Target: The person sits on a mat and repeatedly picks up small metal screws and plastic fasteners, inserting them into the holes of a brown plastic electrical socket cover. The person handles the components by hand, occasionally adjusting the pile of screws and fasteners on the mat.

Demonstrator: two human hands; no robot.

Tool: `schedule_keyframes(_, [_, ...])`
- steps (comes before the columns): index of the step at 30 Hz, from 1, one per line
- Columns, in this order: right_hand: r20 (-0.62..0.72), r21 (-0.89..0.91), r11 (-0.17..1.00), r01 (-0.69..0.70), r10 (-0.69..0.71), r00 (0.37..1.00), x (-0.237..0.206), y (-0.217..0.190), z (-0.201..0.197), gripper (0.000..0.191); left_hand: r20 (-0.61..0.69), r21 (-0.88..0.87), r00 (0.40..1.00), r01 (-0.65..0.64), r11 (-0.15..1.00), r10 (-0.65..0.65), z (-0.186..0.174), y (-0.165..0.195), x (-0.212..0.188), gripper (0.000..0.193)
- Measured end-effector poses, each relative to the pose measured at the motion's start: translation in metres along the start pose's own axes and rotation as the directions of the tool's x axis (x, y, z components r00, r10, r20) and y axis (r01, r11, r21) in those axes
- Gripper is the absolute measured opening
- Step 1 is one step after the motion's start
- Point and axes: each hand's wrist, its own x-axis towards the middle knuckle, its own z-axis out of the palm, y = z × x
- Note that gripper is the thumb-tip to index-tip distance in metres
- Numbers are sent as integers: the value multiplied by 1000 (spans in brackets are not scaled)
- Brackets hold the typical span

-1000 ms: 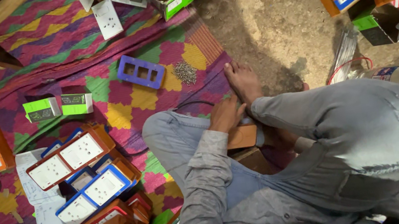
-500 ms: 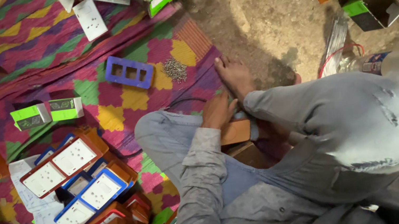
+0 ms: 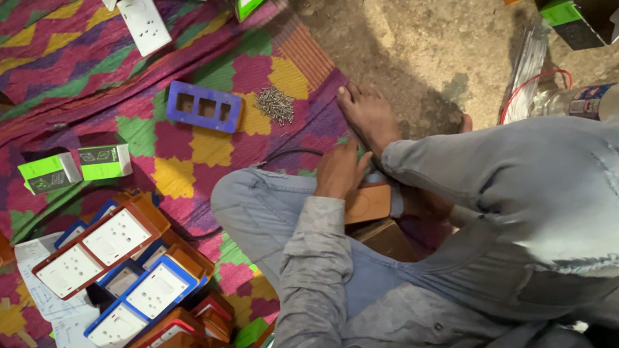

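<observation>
- The left hand is clasping the wooden box on the lap. The right hand is hiding under cloth, so its grip is untellable, and the box is risking a slip.
- The bare foot is lying near loose screws, risking a prick.

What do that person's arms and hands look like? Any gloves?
No gloves. The left hand is bare, with no ring or watch showing. Its arm wears a long grey sleeve, wrinkled, reaching the wrist. The right hand is hidden under the grey hood.
</observation>
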Motion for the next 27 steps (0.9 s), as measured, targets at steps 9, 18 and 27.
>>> schedule_keyframes(9, [31,-21,1000,10,-9,999,-4,-3,0,33,-6,-8,1000,19,1000,-19,-1,-2,-1,46])
schedule_keyframes(18, [2,-12,1000,-9,9,1000,-3,-8,3,26,-24,-32,1000,11,999,-11,-6,-1,-6,45])
schedule_keyframes(27, [-29,4,1000,6,-6,1000,-1,-9,8,25,-6,-21,1000,15,1000,-15,-5,-4,-4,44])
